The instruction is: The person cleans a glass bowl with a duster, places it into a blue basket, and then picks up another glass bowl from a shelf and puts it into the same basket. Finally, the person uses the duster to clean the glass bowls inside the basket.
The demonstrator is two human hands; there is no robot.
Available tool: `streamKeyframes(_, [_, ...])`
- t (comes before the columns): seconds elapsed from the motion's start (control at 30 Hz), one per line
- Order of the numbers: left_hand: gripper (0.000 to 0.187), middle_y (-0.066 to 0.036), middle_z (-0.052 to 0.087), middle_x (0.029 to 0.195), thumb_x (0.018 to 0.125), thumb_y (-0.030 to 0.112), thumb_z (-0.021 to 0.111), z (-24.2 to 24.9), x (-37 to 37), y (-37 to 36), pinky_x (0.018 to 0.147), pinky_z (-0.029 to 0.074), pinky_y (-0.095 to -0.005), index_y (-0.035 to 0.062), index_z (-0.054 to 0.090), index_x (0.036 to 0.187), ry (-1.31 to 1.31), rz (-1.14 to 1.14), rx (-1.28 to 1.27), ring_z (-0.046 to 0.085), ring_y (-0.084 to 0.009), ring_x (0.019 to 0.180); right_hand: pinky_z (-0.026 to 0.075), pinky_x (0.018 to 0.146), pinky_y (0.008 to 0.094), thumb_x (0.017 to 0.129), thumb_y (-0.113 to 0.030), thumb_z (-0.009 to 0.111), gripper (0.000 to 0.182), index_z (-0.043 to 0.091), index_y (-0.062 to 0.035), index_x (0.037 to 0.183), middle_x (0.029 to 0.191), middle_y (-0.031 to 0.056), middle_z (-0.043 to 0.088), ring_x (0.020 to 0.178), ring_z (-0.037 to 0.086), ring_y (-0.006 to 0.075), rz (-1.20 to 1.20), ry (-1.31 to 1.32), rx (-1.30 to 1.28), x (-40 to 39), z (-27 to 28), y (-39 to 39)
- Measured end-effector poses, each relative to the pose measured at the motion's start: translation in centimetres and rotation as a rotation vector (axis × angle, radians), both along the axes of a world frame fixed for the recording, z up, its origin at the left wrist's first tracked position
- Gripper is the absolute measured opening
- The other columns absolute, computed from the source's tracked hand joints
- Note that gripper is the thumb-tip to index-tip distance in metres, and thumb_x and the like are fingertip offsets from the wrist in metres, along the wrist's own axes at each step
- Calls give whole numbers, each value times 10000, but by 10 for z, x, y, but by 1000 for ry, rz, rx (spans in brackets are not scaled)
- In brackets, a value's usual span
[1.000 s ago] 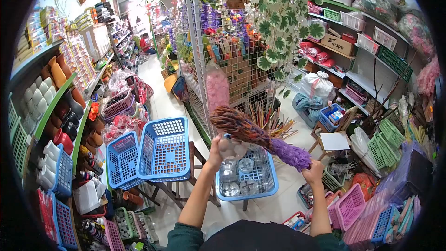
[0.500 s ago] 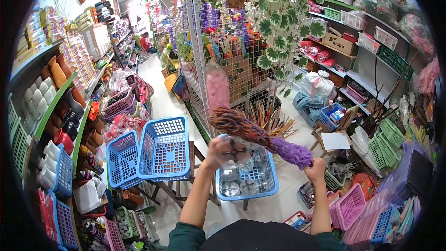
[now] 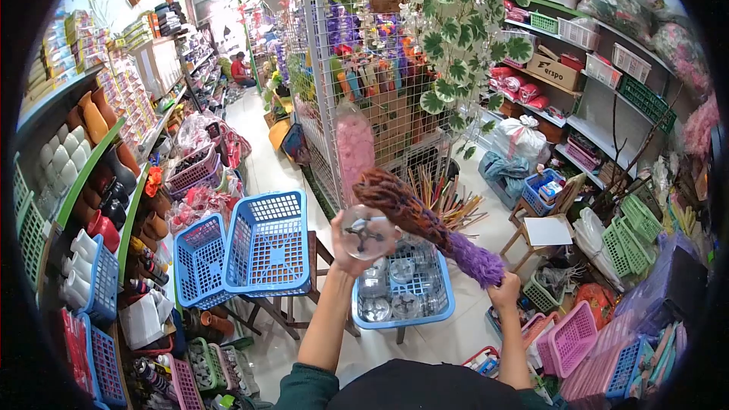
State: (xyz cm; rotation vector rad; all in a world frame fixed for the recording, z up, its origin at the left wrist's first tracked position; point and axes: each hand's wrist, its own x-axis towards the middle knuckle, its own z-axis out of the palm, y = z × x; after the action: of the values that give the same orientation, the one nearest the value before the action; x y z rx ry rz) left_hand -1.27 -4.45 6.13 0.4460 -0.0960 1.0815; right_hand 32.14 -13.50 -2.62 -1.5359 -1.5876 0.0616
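My left hand is wrapped round a clear plastic bottle, its round base with a star-shaped moulding turned towards me. The near end of a fluffy duster is gripped in my right hand; the duster is purple by the hand and mottled orange-brown towards the far end. Its brown head slants up to the left, close beside the bottle. Below both hands stands a blue basket with several similar clear bottles inside.
Two more blue baskets rest on a wooden stool to the left. A wire-mesh rack rises ahead, with thin sticks at its foot. Shelves of vases line the left; pink baskets lie at right.
The bottle in my left hand has risen slightly, its base now facing me more fully. The duster has shifted a little down and right with my right hand.
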Motion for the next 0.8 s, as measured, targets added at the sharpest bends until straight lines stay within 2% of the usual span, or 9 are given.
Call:
streamKeyframes(0.07, [676, -134, 623, 982, 818, 654, 437, 1, 9, -7, 723, 523, -515, 45, 550, 1087, 263, 127, -20, 601, -406, 898, 445, 536, 410, 653, -265, 693, 223, 669, -78, 772, 595, 148, 585, 570, 586, 346, -32, -40, 96, -7, -8, 8])
streamKeyframes(0.13, [675, -139, 625, 984, 820, 660, 422, 1, 10, -7, 705, 532, -518, 60, 553, 1100, 112, 112, -123, 611, -413, 898, 449, 544, 422, 652, -262, 694, 220, 669, -78, 771, 612, 152, 592, 585, 590, 358, -31, -41, 54, -4, -11, 4])
streamKeyframes(0.2, [636, -76, 602, 1019, 797, 674, 428, -17, -10, 12, 896, 453, -564, 92, 556, 1017, -129, -16, -77, 589, -321, 1003, 451, 560, 436, 652, -252, 697, 213, 664, -75, 766, 639, 164, 601, 611, 593, 371, 20, -27, -50, 2, -8, -4])
streamKeyframes(0.27, [614, -35, 588, 1006, 795, 679, 418, 27, -5, -9, 911, 425, -549, 118, 558, 1003, 202, 360, -248, 568, -295, 991, 449, 558, 436, 655, -253, 696, 211, 662, -75, 763, 631, 163, 597, 605, 591, 371, 35, -46, 3, 1, -8, -6])
streamKeyframes(0.57, [566, -117, 558, 1148, 855, 587, 378, 4, 8, 1, 972, 381, -519, 136, 586, 1127, -448, 21, -224, 527, -350, 1062, 457, 556, 429, 679, -291, 698, 234, 658, -72, 750, 638, 149, 608, 600, 592, 362, 90, -6, -8, -9, -19, 1])
streamKeyframes(0.67, [624, -127, 521, 1259, 855, 599, 364, 4, 17, 6, 1056, 282, -528, 128, 554, 1218, -403, -30, -146, 432, -336, 1207, 452, 549, 428, 680, -295, 694, 238, 659, -72, 756, 629, 141, 602, 595, 591, 357, 115, -54, 95, -11, -23, 5])
streamKeyframes(0.7, [631, -127, 489, 1329, 868, 578, 346, -1, 19, -6, 1081, 246, -532, 135, 507, 1288, -59, 79, -51, 402, -345, 1259, 450, 545, 426, 683, -311, 697, 249, 659, -74, 751, 626, 136, 601, 594, 593, 351, 55, -11, 58, -12, -31, 9])
streamKeyframes(0.73, [648, -124, 476, 1355, 870, 583, 326, -3, 23, -1, 1088, 229, -534, 146, 481, 1322, -312, -81, 61, 375, -356, 1286, 449, 540, 424, 686, -327, 700, 261, 660, -77, 745, 624, 131, 600, 593, 596, 346, -7, 34, 21, -13, -34, 10])
streamKeyframes(0.8, [628, -122, 502, 1324, 884, 576, 317, 19, 29, -10, 1079, 252, -520, 141, 507, 1296, -226, 54, -224, 406, -338, 1251, 447, 540, 426, 680, -328, 704, 259, 661, -80, 745, 621, 131, 598, 590, 593, 347, 38, -5, 51, -15, -35, 5])
